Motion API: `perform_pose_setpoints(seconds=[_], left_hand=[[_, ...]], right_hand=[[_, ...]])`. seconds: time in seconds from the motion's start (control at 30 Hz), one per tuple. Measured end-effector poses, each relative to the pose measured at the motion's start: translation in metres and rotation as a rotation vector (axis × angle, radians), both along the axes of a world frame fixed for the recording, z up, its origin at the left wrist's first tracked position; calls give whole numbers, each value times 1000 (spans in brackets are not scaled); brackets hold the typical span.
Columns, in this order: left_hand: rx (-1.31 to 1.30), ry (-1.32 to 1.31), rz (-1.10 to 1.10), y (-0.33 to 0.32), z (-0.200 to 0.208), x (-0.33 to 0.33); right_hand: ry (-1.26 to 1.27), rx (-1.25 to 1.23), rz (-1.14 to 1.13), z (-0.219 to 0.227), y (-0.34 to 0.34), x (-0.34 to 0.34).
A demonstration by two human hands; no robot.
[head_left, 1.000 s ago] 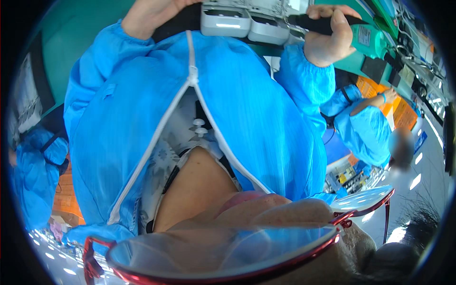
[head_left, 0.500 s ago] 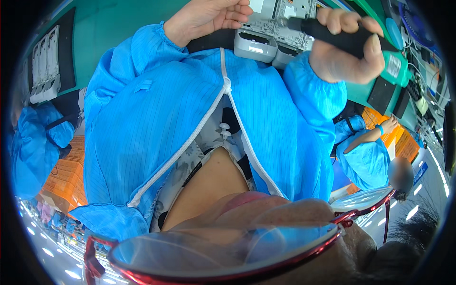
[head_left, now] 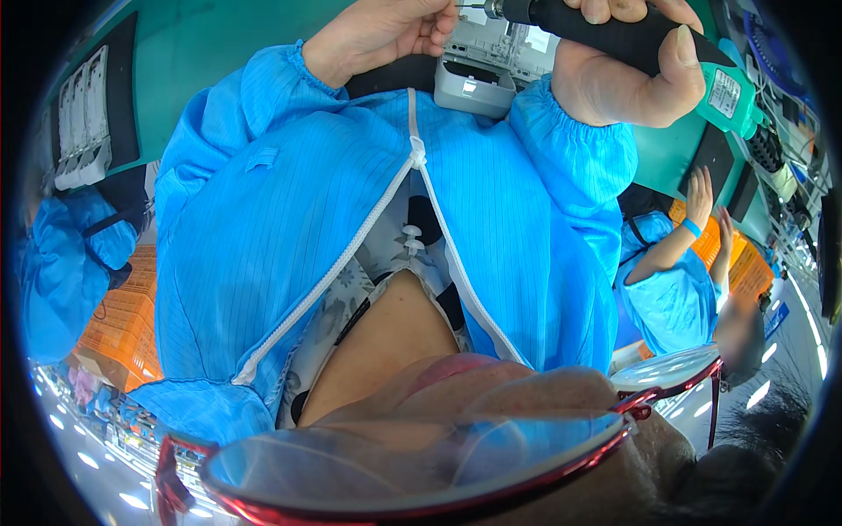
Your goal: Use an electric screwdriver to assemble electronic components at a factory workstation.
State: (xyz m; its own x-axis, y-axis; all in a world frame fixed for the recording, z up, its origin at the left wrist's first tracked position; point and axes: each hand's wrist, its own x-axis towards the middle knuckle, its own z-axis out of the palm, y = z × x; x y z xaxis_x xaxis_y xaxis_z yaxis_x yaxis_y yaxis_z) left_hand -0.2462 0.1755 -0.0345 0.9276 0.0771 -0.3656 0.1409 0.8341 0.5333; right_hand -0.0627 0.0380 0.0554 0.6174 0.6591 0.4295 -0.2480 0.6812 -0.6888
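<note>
Green worktop (head_left: 219,53) below screwdriver (head_left: 618,39); orange crate (head_left: 123,320) left.

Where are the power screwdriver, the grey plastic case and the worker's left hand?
Power screwdriver (head_left: 614,40), head view: on its black grip.
Grey plastic case (head_left: 489,95), head view: on its near outer wall.
Left hand (head_left: 388,37), head view: on its middle.

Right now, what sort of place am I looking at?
Probably a factory assembly area: the right hand grips a black screwdriver-like tool above a green work surface, people in blue are nearby, and orange crates stand around.
</note>
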Motion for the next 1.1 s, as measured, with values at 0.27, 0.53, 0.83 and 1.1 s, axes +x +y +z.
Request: perform_pose_setpoints(seconds=[0.27, 0.53, 0.83, 1.1], left_hand=[[84, 22, -6, -7, 2, 1], [103, 42, 11, -9, -1, 3], [131, 62, 38, -11, 5, 7], [232, 94, 53, -12, 9, 8]], right_hand=[[443, 177, -67, -37, 7, -11], [65, 37, -13, -7, -1, -1], [-18, 41, -6, -5, 0, -4], [-56, 68, 83, 7, 3, -9]])
